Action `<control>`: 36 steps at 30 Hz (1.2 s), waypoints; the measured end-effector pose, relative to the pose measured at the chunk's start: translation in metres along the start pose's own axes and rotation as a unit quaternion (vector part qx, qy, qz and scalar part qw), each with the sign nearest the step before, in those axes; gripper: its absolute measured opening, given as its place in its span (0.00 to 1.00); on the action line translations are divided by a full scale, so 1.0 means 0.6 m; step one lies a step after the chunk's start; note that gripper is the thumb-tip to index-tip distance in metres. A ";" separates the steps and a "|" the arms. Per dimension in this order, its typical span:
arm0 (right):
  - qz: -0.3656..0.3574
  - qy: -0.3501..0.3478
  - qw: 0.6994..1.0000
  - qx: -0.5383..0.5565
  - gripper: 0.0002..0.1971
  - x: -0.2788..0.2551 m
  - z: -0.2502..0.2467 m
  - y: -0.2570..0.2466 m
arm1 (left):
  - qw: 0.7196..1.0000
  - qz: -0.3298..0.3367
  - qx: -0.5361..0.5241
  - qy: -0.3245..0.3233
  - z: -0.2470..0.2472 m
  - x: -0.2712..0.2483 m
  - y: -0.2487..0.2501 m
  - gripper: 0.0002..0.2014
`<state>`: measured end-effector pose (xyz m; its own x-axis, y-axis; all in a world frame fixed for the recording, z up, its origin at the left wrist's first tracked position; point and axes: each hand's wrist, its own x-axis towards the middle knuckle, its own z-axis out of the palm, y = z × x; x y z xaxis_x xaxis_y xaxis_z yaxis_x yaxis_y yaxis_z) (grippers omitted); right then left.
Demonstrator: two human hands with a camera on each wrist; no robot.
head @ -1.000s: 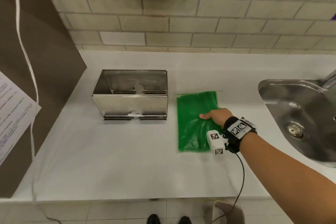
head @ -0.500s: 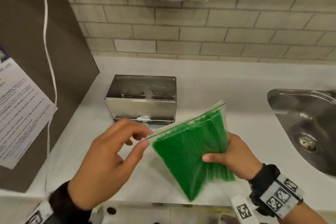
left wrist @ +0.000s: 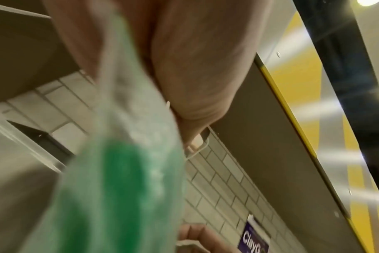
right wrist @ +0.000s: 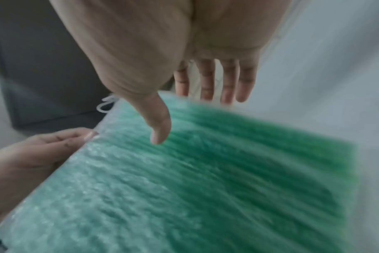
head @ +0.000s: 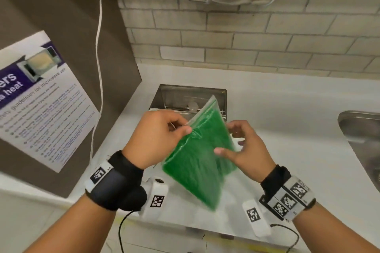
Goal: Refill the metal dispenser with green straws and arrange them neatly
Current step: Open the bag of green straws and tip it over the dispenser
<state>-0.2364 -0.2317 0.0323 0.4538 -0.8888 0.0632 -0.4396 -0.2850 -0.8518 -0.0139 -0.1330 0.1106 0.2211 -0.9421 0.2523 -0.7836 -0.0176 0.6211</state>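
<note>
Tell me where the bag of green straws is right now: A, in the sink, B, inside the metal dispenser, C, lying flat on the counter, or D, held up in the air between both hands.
D: the bag of green straws is off the counter, the left hand pinching its top edge and the right hand at its side, in front of the metal dispenser.

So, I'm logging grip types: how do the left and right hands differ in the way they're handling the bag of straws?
The left hand pinches the bag of green straws at its clear top edge between thumb and fingertip; the right hand has its fingers nearly straight. The left hand is at the bag's upper corner; the right hand lies against the bag's side, thumb across the green part. Both are raised above the white counter, before the metal dispenser.
</note>
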 end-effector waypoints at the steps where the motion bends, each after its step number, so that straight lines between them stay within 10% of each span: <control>1: -0.020 0.030 0.999 0.014 0.25 0.004 -0.002 -0.018 | 0.999 -0.022 -0.029 0.014 -0.008 0.001 -0.002 0.04; 5: -0.045 -0.013 0.982 0.183 0.06 0.019 -0.015 -0.118 | 0.985 -0.056 -0.161 0.029 -0.022 0.005 0.001 0.08; 9: 0.084 -0.128 0.953 0.260 0.17 0.035 0.003 -0.185 | 0.992 0.005 -0.121 0.048 0.015 -0.003 0.018 0.05; 25: 0.109 -0.066 0.951 0.282 0.08 0.042 0.034 -0.162 | 0.938 -0.132 -0.318 -0.034 0.010 0.014 -0.019 0.12; 32: 0.077 -0.082 0.965 0.238 0.05 0.070 0.020 -0.170 | 0.848 -0.222 -0.469 -0.113 0.007 0.045 -0.020 0.04; 36: 0.076 -0.092 0.972 0.202 0.10 0.087 0.007 -0.171 | 0.893 -0.199 -0.396 -0.077 0.012 0.055 -0.006 0.05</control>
<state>-0.1641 -0.2475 0.1207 0.5547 -0.8199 -0.1415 -0.1882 0.0420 -0.9812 -0.0079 -0.1665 0.1113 0.2609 -0.9500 -0.1717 0.0084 -0.1756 0.9844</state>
